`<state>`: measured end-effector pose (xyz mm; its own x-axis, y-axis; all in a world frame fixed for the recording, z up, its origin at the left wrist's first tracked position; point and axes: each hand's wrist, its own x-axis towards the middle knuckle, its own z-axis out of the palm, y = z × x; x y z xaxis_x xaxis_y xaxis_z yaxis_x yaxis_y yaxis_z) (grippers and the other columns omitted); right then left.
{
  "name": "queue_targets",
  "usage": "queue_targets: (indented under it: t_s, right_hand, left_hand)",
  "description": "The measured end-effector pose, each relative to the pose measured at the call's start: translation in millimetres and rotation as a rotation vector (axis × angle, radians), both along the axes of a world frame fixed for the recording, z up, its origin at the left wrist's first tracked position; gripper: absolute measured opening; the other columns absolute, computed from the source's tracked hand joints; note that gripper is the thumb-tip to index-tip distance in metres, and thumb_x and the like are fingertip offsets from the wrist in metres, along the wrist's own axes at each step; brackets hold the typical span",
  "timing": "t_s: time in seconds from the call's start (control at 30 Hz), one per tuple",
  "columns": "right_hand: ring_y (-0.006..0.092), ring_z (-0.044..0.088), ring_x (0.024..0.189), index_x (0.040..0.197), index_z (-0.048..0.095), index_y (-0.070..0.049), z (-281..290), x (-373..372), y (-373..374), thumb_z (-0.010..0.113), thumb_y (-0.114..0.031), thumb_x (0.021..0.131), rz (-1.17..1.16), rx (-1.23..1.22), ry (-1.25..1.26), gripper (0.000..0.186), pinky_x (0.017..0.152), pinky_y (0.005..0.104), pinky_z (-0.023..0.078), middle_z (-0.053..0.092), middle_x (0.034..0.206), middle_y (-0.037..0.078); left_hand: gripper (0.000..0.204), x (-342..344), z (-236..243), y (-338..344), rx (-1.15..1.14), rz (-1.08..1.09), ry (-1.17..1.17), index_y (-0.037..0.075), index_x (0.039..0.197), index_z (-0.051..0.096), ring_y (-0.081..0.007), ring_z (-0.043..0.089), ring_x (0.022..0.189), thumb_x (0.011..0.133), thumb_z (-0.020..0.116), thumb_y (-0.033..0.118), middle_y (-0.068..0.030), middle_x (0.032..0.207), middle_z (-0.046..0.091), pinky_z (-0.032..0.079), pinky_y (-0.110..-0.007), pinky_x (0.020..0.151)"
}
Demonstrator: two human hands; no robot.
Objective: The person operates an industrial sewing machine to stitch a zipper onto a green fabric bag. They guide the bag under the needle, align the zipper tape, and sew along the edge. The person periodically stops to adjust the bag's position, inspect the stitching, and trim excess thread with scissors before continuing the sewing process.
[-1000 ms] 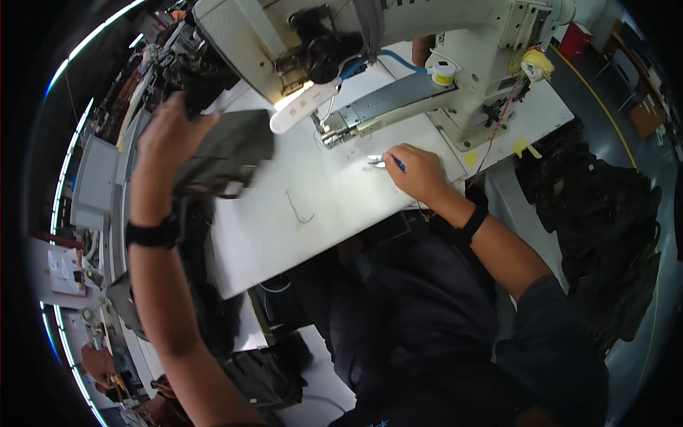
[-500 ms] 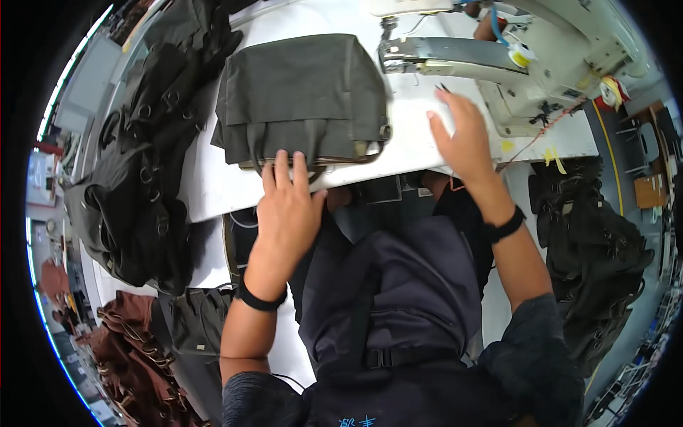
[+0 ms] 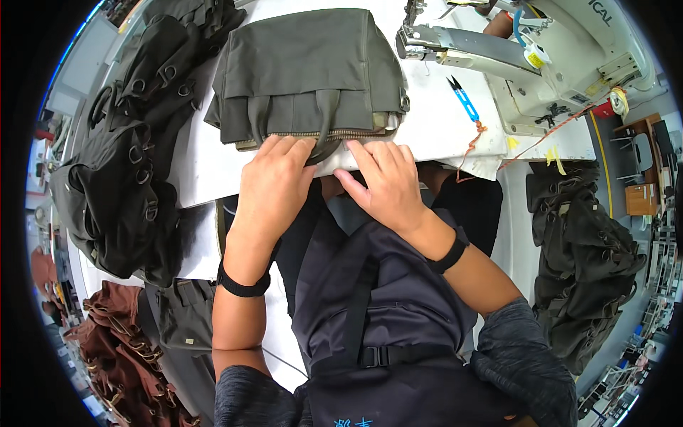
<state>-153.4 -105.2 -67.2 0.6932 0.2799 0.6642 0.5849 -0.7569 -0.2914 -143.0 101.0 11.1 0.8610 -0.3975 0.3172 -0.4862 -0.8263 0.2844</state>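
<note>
A dark olive fabric bag point(image 3: 295, 60) lies on the white table, its two handles and brass-toned zipper edge toward me. My left hand point(image 3: 276, 178) is closed at that edge, fingers curled over the zipper beside the handle; the fingertips are partly hidden. Just right of the handle, my right hand point(image 3: 388, 178) is at the same edge, thumb and forefinger apart, the other fingers bent. Blue thread snips point(image 3: 464, 98) with dark tips lie on the table beyond my right hand, tied to an orange cord.
A sewing machine point(image 3: 491, 53) stands at the far right of the table. Dark bags with metal rings point(image 3: 131, 171) are heaped along the left, with brown bags point(image 3: 117, 341) below them. More dark bags point(image 3: 587, 263) hang or lie at the right.
My right hand has moved left from over the snips to the bag's zipper edge, leaving them in view on the table. My left hand's fingers, flat before, are now curled at the edge.
</note>
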Motion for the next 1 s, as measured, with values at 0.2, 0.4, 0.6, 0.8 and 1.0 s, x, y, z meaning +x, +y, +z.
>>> queue_targets:
  t_s: [0.2, 0.4, 0.6, 0.8, 1.0]
  right_hand:
    - [0.0228, 0.059, 0.089, 0.108, 0.074, -0.007, -16, 4, -9, 0.082, -0.020, 0.085, 0.093, 0.014, -0.055, 0.028, 0.080, 0.0388, 0.043, 0.059, 0.096, 0.004]
    - [0.0247, 0.061, 0.087, 0.101, 0.072, -0.007, -18, -4, -20, 0.082, -0.012, 0.084, 0.192, 0.021, -0.059, 0.021, 0.081, 0.0388, 0.047, 0.061, 0.095, 0.005]
    - [0.0264, 0.059, 0.080, 0.102, 0.071, -0.007, -46, -44, -56, 0.080, -0.014, 0.086, 0.126, -0.071, 0.204, 0.020, 0.077, 0.0389, 0.046, 0.061, 0.090, 0.006]
    - [0.0222, 0.060, 0.091, 0.125, 0.071, -0.006, -1, -9, -14, 0.081, -0.026, 0.086, 0.028, -0.039, -0.016, 0.046, 0.087, 0.0391, 0.045, 0.061, 0.098, 0.001]
    - [0.0216, 0.060, 0.090, 0.102, 0.073, -0.004, -18, -15, -30, 0.068, -0.013, 0.082, 0.180, 0.006, -0.134, 0.022, 0.084, 0.0382, 0.047, 0.059, 0.090, 0.003]
  left_hand:
    - [0.037, 3, 11, -2, -0.042, 0.063, -0.034, 0.003, 0.116, 0.074, -0.0320, 0.068, 0.099, 0.080, 0.083, 0.006, -0.0104, 0.105, 0.074, 0.056, -0.042, 0.085]
    - [0.035, 2, 7, 1, -0.045, 0.064, -0.072, 0.005, 0.116, 0.074, -0.0292, 0.068, 0.099, 0.081, 0.081, 0.007, -0.0083, 0.101, 0.073, 0.057, -0.041, 0.084]
    - [0.035, 0, 4, -1, -0.117, 0.118, -0.013, 0.004, 0.114, 0.075, -0.0311, 0.067, 0.098, 0.080, 0.083, 0.004, -0.0099, 0.102, 0.073, 0.056, -0.042, 0.086]
    - [0.038, 7, 19, -4, -0.175, 0.104, -0.117, 0.005, 0.119, 0.075, -0.0307, 0.069, 0.100, 0.082, 0.082, -0.001, -0.0122, 0.110, 0.075, 0.055, -0.039, 0.087]
    - [0.038, -1, 15, -6, -0.139, 0.081, -0.085, 0.005, 0.119, 0.074, -0.0338, 0.069, 0.103, 0.083, 0.082, 0.001, -0.0140, 0.110, 0.074, 0.055, -0.042, 0.090]
